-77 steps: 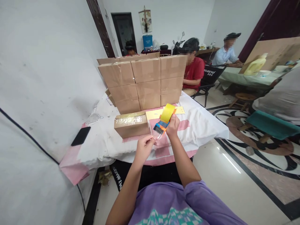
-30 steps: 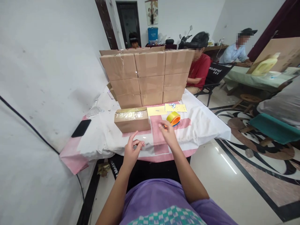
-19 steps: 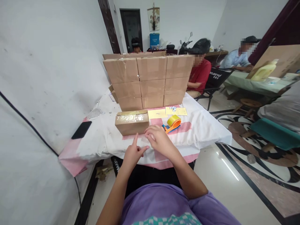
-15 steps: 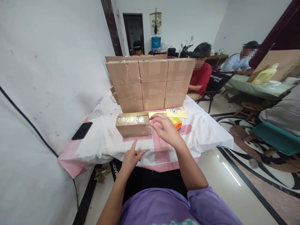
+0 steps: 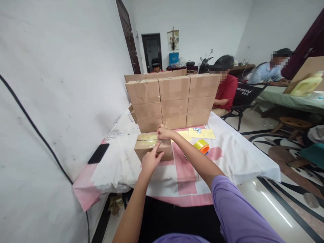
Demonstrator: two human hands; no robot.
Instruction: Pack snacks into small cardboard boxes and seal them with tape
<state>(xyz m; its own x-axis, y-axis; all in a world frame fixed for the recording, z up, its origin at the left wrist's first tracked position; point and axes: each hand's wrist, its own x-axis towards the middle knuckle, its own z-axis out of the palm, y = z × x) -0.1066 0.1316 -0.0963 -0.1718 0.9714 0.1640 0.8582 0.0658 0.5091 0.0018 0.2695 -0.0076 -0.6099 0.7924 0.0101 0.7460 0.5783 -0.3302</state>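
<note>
A small brown cardboard box (image 5: 153, 153) with shiny clear packing tape (image 5: 148, 141) across its top seam sits on the cloth in front of me. My left hand (image 5: 150, 161) is at its front, index finger stretched to the top edge and thumb apart, holding nothing. Over the box's right top corner my right hand (image 5: 164, 132) has its fingers bent together at the loose end of the clear tape; the fingertips are partly hidden. To the right lies a tape roll (image 5: 201, 146), yellow outside with an orange core.
Behind the box stands a wall of stacked taped cartons (image 5: 174, 91). A black phone (image 5: 98, 153) lies left on the table (image 5: 162, 184). Yellow cards (image 5: 206, 133) lie at the right. A person in red (image 5: 227, 91) sits beyond the cartons, near a black chair (image 5: 244, 92).
My right hand has moved from beside the box's right end to over its top corner. The left hand has gone up and forward to the front top edge. The view has shifted.
</note>
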